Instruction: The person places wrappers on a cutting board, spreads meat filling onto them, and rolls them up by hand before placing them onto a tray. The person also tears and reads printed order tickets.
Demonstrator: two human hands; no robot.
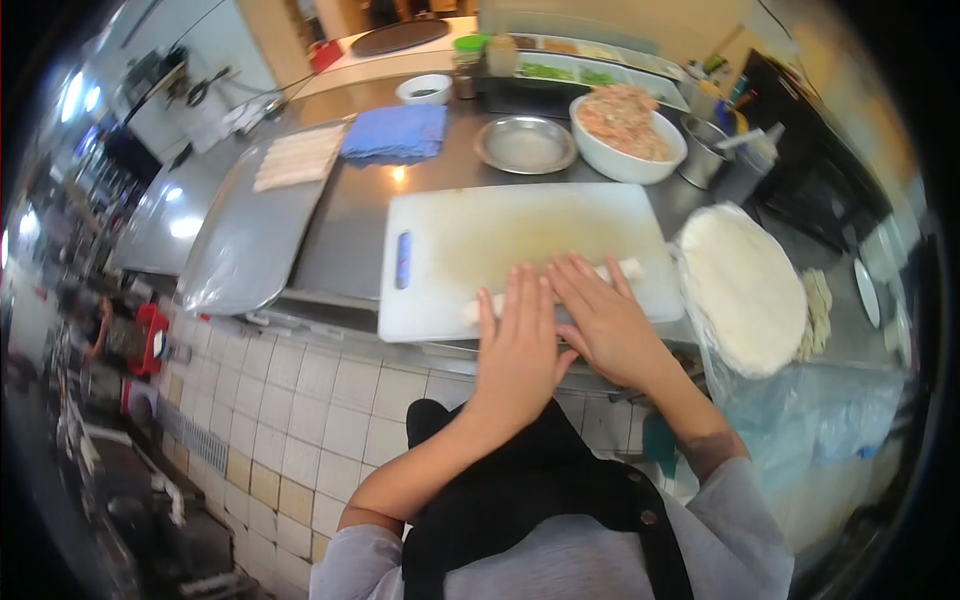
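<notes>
grey shirt [560, 575], black apron [520, 490]; both hands [520, 350] flat, unclenched, atop pale roll [630, 268] on white cutting board [520, 215].

It was a commercial kitchen: a steel table [345, 225] carried a white cutting board [520, 225], with a bowl [612, 166] of minced filling [625, 125] and garnish containers [548, 72] behind that board, a metal tray [235, 245] of pale rolls [300, 157] to its left, and floor tiles [350, 405] below.

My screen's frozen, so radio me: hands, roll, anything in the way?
Left hand and right hand palm-down over the pale roll. Roll on white cutting board, both ends showing. Heaped white bowl beyond the board, out of the way.
</notes>
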